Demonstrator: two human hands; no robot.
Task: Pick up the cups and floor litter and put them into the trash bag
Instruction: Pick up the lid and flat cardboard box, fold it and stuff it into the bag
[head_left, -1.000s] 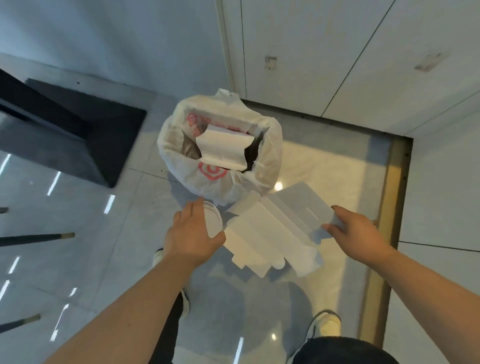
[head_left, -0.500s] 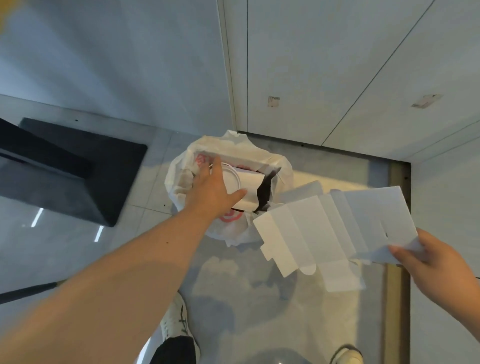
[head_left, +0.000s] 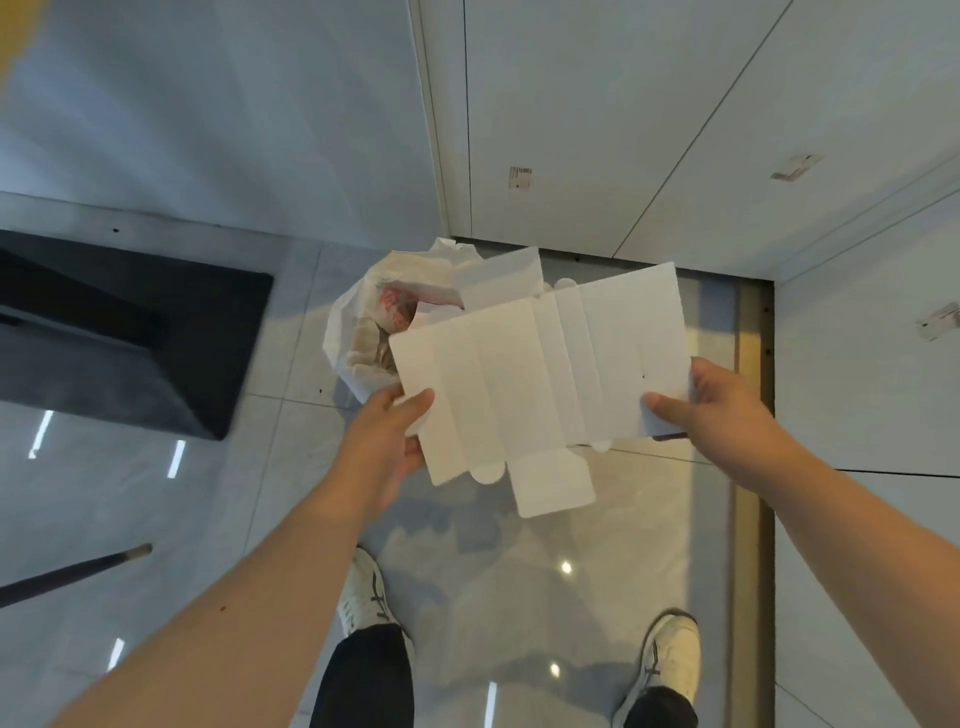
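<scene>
A flattened white cardboard box (head_left: 540, 374) is held spread out above the floor, just in front of the trash bag. My left hand (head_left: 387, 441) grips its lower left edge, thumb on top. My right hand (head_left: 711, 405) grips its right edge. The white plastic trash bag (head_left: 353, 332) with red print stands open on the floor by the wall; the cardboard hides most of its mouth. Crumpled litter shows inside the bag on the left. No cup is visible.
A dark mat or base (head_left: 135, 332) lies on the floor to the left. A dark rod (head_left: 72, 574) lies at lower left. White wall panels stand behind the bag, and a brass floor strip (head_left: 753, 467) runs along the right. My white shoes (head_left: 363, 597) stand below.
My left hand has left the bag, dropped the round white lid there and taken the cardboard's left edge. The cardboard has moved left, now over the bag's front.
</scene>
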